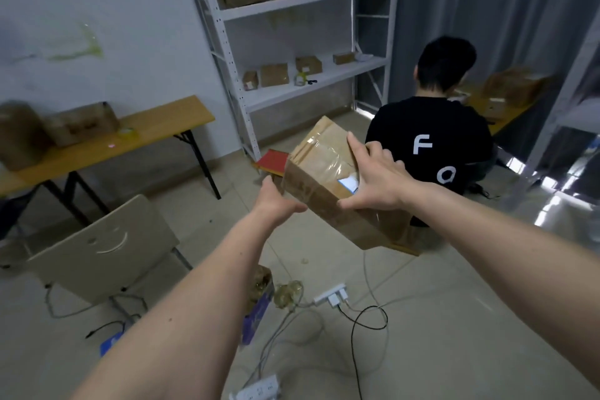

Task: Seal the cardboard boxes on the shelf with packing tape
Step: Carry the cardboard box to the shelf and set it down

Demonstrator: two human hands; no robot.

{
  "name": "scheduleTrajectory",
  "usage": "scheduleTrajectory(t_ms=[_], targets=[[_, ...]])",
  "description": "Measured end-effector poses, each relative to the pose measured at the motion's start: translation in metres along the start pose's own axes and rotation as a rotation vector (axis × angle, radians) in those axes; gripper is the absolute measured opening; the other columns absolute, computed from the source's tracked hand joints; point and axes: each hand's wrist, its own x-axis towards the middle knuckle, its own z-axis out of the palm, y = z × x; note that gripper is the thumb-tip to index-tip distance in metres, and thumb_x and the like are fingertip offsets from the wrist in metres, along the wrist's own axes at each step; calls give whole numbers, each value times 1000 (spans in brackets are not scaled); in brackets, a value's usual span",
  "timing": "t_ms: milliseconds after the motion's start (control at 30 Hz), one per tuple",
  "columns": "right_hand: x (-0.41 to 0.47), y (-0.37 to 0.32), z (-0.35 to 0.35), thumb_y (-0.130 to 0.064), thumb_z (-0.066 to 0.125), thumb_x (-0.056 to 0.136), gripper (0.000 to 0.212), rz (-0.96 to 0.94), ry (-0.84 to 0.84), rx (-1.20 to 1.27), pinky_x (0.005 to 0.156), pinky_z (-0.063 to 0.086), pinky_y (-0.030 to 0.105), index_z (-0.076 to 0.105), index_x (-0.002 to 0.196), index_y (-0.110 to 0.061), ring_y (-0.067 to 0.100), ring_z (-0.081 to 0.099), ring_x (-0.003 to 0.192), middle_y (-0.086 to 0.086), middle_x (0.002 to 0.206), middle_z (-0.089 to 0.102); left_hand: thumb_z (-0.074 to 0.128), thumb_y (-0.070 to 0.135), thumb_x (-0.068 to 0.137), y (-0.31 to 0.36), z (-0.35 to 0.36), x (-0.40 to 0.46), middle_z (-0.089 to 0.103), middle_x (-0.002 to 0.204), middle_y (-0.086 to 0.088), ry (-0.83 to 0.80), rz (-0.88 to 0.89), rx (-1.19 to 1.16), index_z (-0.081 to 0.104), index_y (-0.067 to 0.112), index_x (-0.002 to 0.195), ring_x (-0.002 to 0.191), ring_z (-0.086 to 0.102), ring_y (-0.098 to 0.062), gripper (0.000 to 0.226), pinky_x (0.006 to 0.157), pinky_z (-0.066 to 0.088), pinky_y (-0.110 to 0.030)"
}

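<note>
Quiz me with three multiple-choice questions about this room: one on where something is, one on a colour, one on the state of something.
1. Where is the cardboard box with the clear tape?
A. on the chair
B. held in the air between both hands
C. on the floor

2. What colour is the bench top?
A. yellow-orange
B. blue
C. black

3. How does the right hand lie?
A. fist, away from the box
B. fingers spread over the box top
C. hanging idle

Answers: B, left hand beneath and right hand on top; A, plainly orange-yellow; B, fingers are splayed on the tape.

Dim, cool indoor light; glare on the floor (552, 204) at right, soft blur, wide-angle bending at edges.
</note>
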Motion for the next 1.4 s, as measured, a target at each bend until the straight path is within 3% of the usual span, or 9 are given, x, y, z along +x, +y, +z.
scheduleTrajectory(t_ms=[167, 400, 567, 700, 800, 933, 1000, 1067, 1400], targets=[[3, 4, -18, -56, 76, 61, 128, -4, -25, 38, 99, 33, 47, -15, 148, -38, 34, 34, 124, 13, 140, 27, 44, 4, 98, 15, -3, -7, 47, 138, -13, 2, -42, 39, 25, 11, 151, 110, 56, -33, 57, 96, 53, -45], [22, -14, -14, -56, 76, 63, 126, 8, -3, 88, 101, 33, 49, -15, 148, -40, 36, 33, 128, 14, 141, 26, 37, 2, 100, 13, -31, 19, 55, 95, -9, -32, -65, -36, 31, 16, 147, 88, 51, -23, 49, 93, 53, -43], [47, -43, 0, -55, 77, 64, 125, 38, 15, 114, 103, 34, 50, -14, 148, -40, 35, 33, 129, 14, 143, 26, 39, 1, 100, 3, -63, 41, 54, 125, -12, -74, -27, -58, 14, 23, 158, 90, 54, -19, 66, 93, 53, -40], [68, -69, 14, -56, 77, 64, 125, 64, 30, 132, 103, 35, 54, -14, 147, -41, 36, 34, 128, 15, 142, 26, 42, 1, 99, -11, -91, 68, 44, 145, -13, -79, 17, -39, 14, 29, 157, 79, 50, -16, 71, 63, 46, -26], [80, -83, 22, -54, 77, 64, 124, 76, 44, 154, 104, 35, 52, -13, 148, -40, 36, 33, 128, 15, 142, 25, 42, 0, 98, -22, -105, 87, 44, 145, -13, -94, 26, -31, 16, 32, 157, 71, 46, -14, 72, 58, 42, -24], [84, -97, 36, -53, 77, 64, 124, 97, 37, 169, 105, 34, 52, -13, 148, -41, 37, 32, 129, 15, 141, 26, 42, -1, 98, -40, -116, 100, 48, 141, -15, -117, 8, -50, 15, 34, 157, 78, 53, -19, 74, 70, 49, -31], [85, -101, 39, -53, 77, 64, 124, 106, 25, 169, 106, 34, 52, -13, 148, -41, 37, 31, 129, 16, 141, 26, 42, -1, 99, -46, -118, 103, 50, 139, -15, -139, -9, -73, 14, 32, 157, 103, 64, -28, 73, 87, 52, -40], [87, -104, 40, -52, 77, 64, 123, 105, 27, 165, 106, 34, 52, -12, 148, -42, 36, 31, 129, 16, 141, 26, 42, 0, 99, -50, -121, 106, 47, 143, -14, -149, -15, -78, 13, 30, 158, 124, 56, -34, 72, 98, 49, -46], [126, -105, 43, -53, 78, 65, 122, 128, 68, 156, 104, 35, 53, -10, 148, -41, 38, 34, 127, 16, 141, 27, 40, 2, 100, -55, -135, 138, 45, 144, -11, -158, -29, -69, 15, 32, 157, 108, 63, -25, 69, 89, 56, -37]])
